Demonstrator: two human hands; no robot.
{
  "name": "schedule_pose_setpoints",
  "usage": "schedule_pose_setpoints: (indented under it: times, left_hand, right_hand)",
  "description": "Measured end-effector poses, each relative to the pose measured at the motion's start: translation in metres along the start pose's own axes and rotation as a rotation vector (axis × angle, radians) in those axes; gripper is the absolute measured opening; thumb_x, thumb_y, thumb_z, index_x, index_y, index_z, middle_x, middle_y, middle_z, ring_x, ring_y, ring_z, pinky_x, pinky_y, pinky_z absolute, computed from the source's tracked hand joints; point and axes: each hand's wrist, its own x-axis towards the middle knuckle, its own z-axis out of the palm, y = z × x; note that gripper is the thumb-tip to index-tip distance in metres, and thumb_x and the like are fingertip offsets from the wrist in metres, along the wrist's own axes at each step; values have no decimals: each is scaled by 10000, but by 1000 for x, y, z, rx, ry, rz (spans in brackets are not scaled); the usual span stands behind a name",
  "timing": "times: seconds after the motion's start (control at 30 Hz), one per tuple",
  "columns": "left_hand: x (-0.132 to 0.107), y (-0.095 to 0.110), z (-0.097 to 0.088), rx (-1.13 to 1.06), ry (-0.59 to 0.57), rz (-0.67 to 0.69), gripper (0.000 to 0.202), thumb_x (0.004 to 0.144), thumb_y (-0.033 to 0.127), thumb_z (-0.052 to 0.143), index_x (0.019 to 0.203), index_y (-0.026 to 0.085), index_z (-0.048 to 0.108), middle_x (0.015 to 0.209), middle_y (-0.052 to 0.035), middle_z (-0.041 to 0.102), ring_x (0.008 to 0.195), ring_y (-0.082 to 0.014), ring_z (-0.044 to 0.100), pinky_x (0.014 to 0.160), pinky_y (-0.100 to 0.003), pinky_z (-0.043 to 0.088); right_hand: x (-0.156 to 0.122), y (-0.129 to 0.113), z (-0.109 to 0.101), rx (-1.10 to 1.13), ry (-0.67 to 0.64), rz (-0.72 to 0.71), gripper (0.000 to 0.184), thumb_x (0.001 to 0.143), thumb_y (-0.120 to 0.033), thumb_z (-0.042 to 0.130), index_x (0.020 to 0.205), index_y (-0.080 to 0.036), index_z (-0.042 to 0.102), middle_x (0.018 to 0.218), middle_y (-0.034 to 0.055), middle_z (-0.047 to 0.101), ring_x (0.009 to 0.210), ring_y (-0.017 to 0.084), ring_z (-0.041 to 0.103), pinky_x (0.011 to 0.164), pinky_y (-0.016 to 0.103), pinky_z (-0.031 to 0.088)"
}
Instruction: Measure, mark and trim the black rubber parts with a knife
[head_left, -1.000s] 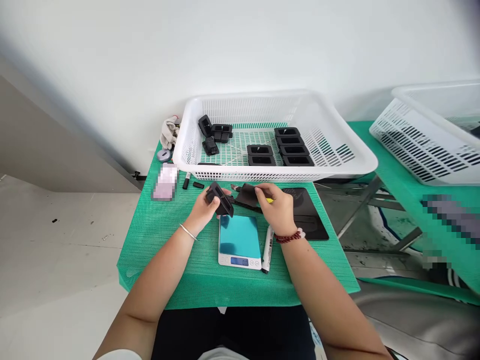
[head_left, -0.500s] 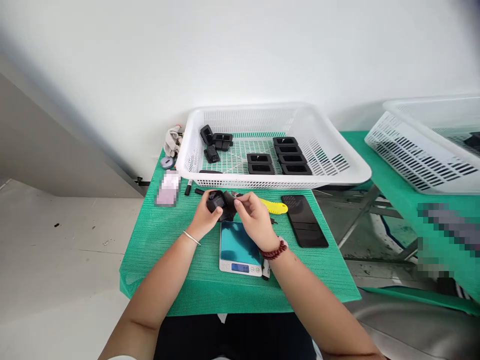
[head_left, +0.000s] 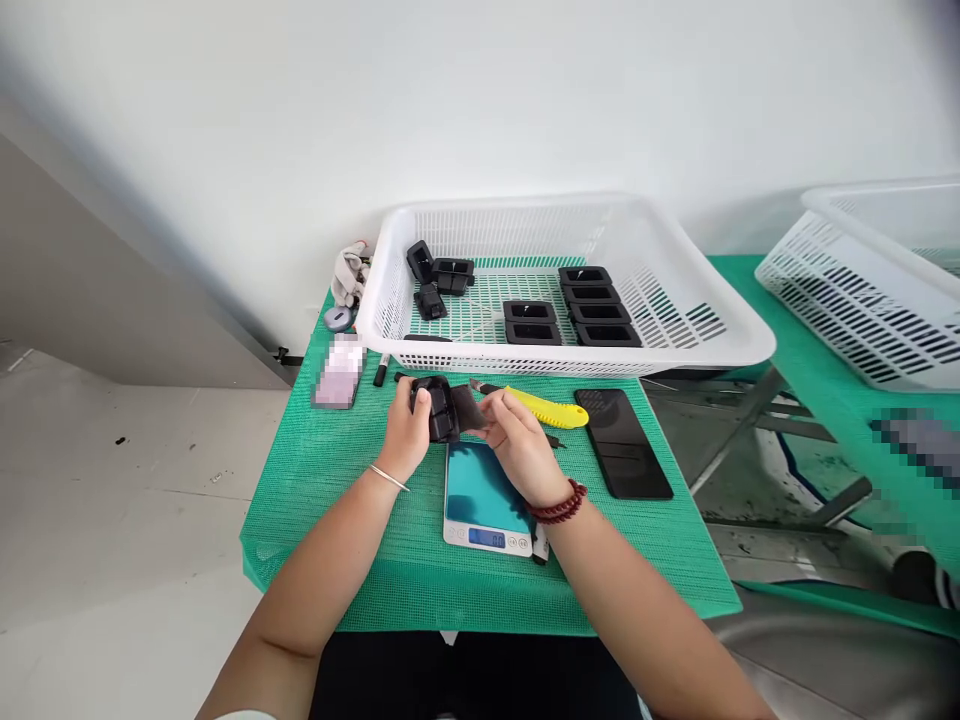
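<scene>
Your left hand (head_left: pixel 405 425) has its thumb across the near face of a black part (head_left: pixel 442 415) and its fingers wrapped behind, a closed grip that holds the part tilted above the middle of the table (head_left: pixel 315 520), just beyond the scale (head_left: pixel 487 490). Your right hand (head_left: pixel 521 450) pinches the right end of a dark flat piece (head_left: pixel 468 408) between thumb and fingers, its grip nearly closed. The left end of that piece meets the black part; you cannot tell from here whether the two are joined.

The scale lies between your hands and the table's near edge, its display seeming to read 0.0. A marker (head_left: pixel 541 546) lies along its right side, partly under your right wrist. Beyond your right hand is a yellow-handled tool (head_left: pixel 559 411), and toward the table's right edge lies a black flat device (head_left: pixel 628 445).

Along the far edge stands a white basket (head_left: pixel 562 360), its right end reaching past the table's right edge. Inside, six black frames (head_left: pixel 596 302) sit in two columns, with loose black pieces (head_left: pixel 454 284) toward its left end.
</scene>
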Motion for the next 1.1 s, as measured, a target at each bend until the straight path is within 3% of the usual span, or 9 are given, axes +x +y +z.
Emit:
schedule_pose_setpoints:
  times: [0.17,0.3,0.43,0.53,0.67,0.8,1.0,1.1]
  left_hand:
    - [-4,3,0,-51,-63,49,479,789,681,487,843,214,576,734,-20,555,669,-177,495,671,-305,354]
    - [-6,2,-1,-54,-113,83,487,774,688,507,853,211,566,719,-21,545,653,-175,489,655,-308,346]
    - [-6,0,-3,53,-143,134,488,805,686,463,883,207,512,703,-7,524,622,-161,482,620,-302,335]
    - [-7,-3,-2,134,-186,162,470,828,673,439,888,207,447,680,13,499,597,-149,477,585,-292,337]
    - [-10,-3,4,166,-210,189,441,857,648,409,886,208,392,658,29,475,567,-135,471,546,-282,340]
    - [-11,-1,10,160,-179,214,447,858,651,403,891,206,389,660,27,477,563,-131,476,533,-282,348]
    - [-12,1,7,158,-84,222,451,873,652,365,881,203,407,677,23,483,584,-128,478,546,-281,363]
    - [-13,1,7,164,-78,219,450,875,652,360,873,204,405,669,25,478,580,-128,476,544,-282,364]
  right_hand:
    - [3,1,-2,-35,-69,15,412,779,-476,651,1107,-257,532,850,13,686,753,167,645,732,350,556]
    - [3,0,-3,-109,-144,-22,317,736,-435,708,964,-228,635,933,28,706,792,166,653,746,340,548]
    - [0,-4,-1,-438,-137,-196,208,820,-416,626,801,-211,659,806,21,693,733,169,623,707,329,515]
    - [-1,-4,1,-705,-58,-386,272,897,-375,521,702,-195,584,683,16,615,644,145,551,628,296,445]
    - [0,0,3,-897,36,-544,314,946,-312,418,650,-205,428,612,-5,474,574,122,439,558,280,346]
    - [1,2,3,-940,71,-589,319,961,-287,370,651,-223,328,604,-18,399,560,127,389,546,286,316]
    - [1,-7,1,-847,-160,-554,189,971,-275,339,849,-215,470,801,41,543,728,169,506,669,314,428]
    - [1,-6,1,-851,-183,-553,176,970,-270,341,882,-212,482,849,53,568,782,178,523,714,328,436]
